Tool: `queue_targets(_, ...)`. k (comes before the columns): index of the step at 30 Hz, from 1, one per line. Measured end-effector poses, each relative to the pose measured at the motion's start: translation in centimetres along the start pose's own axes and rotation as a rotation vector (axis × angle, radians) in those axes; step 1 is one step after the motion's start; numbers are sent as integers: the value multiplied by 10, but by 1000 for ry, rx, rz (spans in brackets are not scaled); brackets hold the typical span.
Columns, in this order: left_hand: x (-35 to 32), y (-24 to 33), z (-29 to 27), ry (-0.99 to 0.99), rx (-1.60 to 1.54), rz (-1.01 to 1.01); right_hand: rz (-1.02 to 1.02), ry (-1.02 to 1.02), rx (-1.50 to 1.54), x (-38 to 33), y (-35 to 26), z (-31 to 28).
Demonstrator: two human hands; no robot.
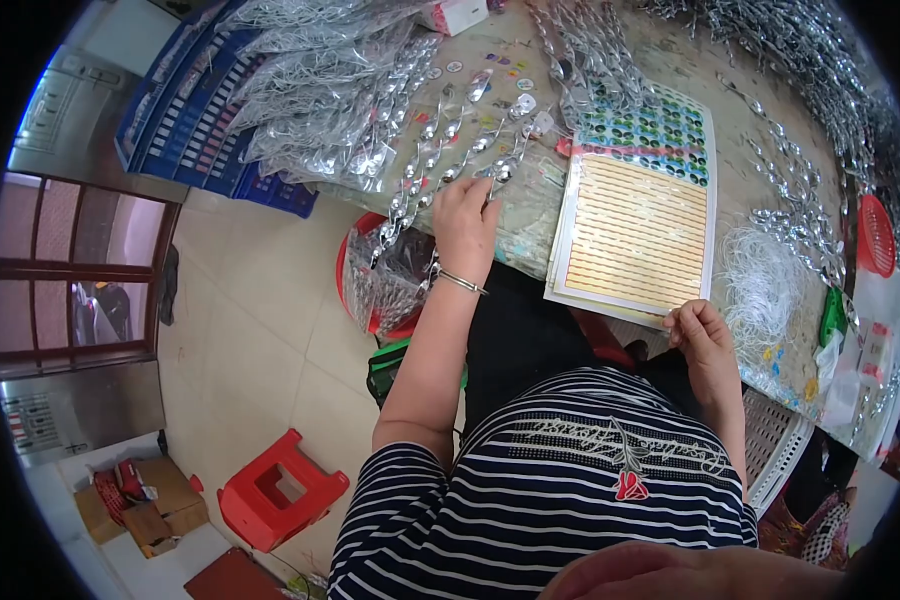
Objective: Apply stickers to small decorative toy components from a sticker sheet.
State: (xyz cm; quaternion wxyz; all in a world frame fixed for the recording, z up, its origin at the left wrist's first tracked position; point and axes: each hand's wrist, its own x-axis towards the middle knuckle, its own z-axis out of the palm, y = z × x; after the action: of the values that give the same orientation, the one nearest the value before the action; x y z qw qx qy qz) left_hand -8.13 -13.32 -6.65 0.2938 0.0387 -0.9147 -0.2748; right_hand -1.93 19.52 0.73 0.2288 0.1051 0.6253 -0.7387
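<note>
My left hand (462, 222), a metal bangle on its wrist, reaches over the table's near edge with fingers curled onto a silver twisted strand (504, 172). More such shiny spiral strands (410, 190) lie beside it, some hanging over the edge. My right hand (702, 335) is closed, thumb and fingers pinched at the near right corner of a sticker sheet (635, 235). Yellow-orange strips cover most of that sheet, and rows of green-blue round stickers fill its far end. Other sheets lie under it. Whether a loose sticker is between my right fingertips is hidden.
Bagged silver strands (320, 110) pile up beside a blue crate (195, 120) at the left. White string (760, 285) and a green bottle (832, 318) are on the right. Below the table edge stands a red basin (348, 275). A red stool (280, 490) is on the floor.
</note>
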Motion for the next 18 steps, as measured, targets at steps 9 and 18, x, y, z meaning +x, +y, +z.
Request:
queue_targets(9, 31, -26, 9, 65, 63, -23, -44, 40, -56, -2, 1, 5)
queue_targets(18, 39, -24, 22, -29, 192, 53, -43, 35, -121, -3, 6, 0)
